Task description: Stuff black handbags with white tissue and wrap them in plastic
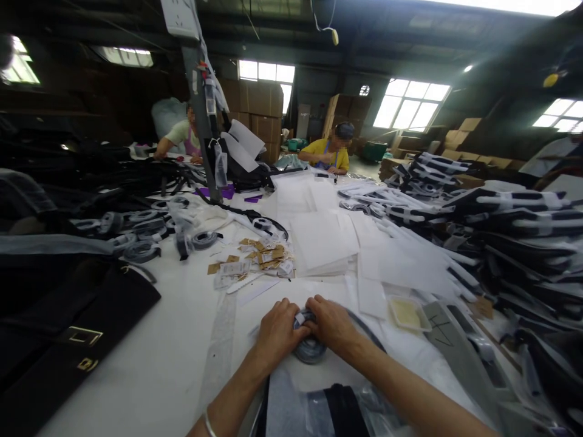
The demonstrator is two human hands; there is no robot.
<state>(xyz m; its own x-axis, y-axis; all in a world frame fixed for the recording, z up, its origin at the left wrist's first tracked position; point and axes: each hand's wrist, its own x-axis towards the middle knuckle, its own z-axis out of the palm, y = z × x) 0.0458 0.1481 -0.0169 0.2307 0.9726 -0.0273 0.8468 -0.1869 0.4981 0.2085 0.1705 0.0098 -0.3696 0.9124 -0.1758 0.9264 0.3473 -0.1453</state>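
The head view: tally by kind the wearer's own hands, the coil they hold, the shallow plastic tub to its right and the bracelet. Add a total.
Hands, left hand and right hand: 2
Coil: 1
Plastic tub: 1
Bracelet: 1
Total: 5

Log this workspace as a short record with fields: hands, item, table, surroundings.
Left hand: gripping the coiled strap on its left side; bracelet on wrist
Right hand: gripping the same coil on its right side
Beyond the hands: tags in a loose pile; white sheets to their right
Left side: black bag with gold-coloured fittings
Right side: plastic tray, yellowish contents; piled black goods
Background: person in a yellow top; cardboard boxes
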